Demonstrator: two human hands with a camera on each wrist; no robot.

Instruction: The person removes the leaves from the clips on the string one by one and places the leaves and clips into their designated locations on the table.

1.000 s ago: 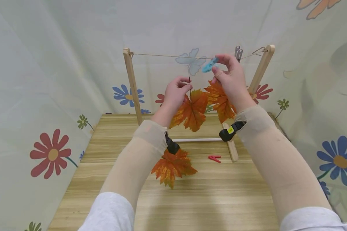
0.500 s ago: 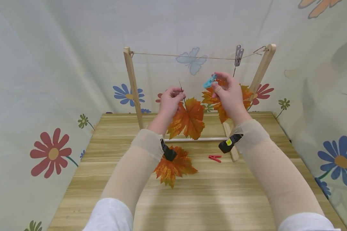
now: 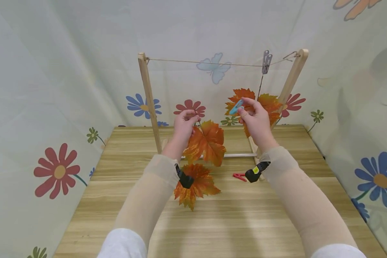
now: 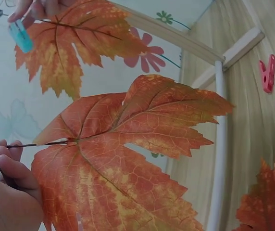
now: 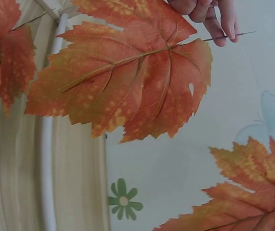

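Observation:
My left hand (image 3: 184,125) pinches the dark stem of an orange artificial maple leaf (image 3: 213,143), which hangs below the string. In the left wrist view the stem (image 4: 29,145) runs between thumb and fingers. A light blue clothespin (image 3: 236,106) is pinched between thumb and fingers of my right hand (image 3: 256,116). Behind that hand another maple leaf (image 3: 240,96) hangs by its stem from a grey clothespin (image 3: 266,62) clipped on the string (image 3: 180,61). A third maple leaf (image 3: 198,186) lies on the table, partly covered by the left wrist camera.
Two wooden posts (image 3: 147,93) hold the string, joined low down by a white rod (image 3: 240,155). A red clothespin (image 3: 239,176) lies on the wooden table (image 3: 245,222), close to the right wrist camera. A flower-printed curtain (image 3: 93,71) surrounds the table.
Both hands have come down from the string, the left also shifting left with its leaf. The blue clothespin, earlier at string height, is now lower, and the grey clothespin shows fully.

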